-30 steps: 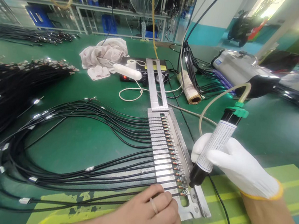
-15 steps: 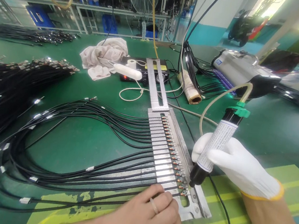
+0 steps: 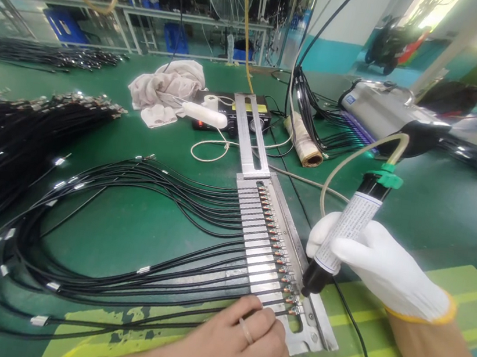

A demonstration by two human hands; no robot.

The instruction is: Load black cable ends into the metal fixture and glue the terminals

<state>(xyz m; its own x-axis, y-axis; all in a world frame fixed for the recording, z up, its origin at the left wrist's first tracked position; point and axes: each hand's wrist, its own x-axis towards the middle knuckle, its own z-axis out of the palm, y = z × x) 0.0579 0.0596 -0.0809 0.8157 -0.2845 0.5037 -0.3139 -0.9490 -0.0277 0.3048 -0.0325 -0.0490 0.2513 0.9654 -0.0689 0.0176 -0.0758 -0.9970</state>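
A dispensing syringe (image 3: 347, 231) with a white printed label, black ends and a green cap is gripped in my right hand (image 3: 379, 261), which wears a white glove. Its black nozzle end points down and left, close over the connectors at the near end of a metal fixture (image 3: 249, 203). Several black cables (image 3: 193, 254) lie side by side across this fixture, their copper-coloured ends in a row along its slots. My left hand (image 3: 245, 343), bare with a ring, rests with curled fingers at the near end, over the lowest cables. Its fingertips are hidden, so what they pinch cannot be seen.
A large bundle of black cables (image 3: 17, 155) lies at the left. Behind the fixture are a crumpled cloth (image 3: 166, 87), a white-handled tool (image 3: 205, 114) and a black control box (image 3: 262, 114). At the right stand a roll (image 3: 305, 143) and a silver machine (image 3: 383, 112) glowing purple underneath.
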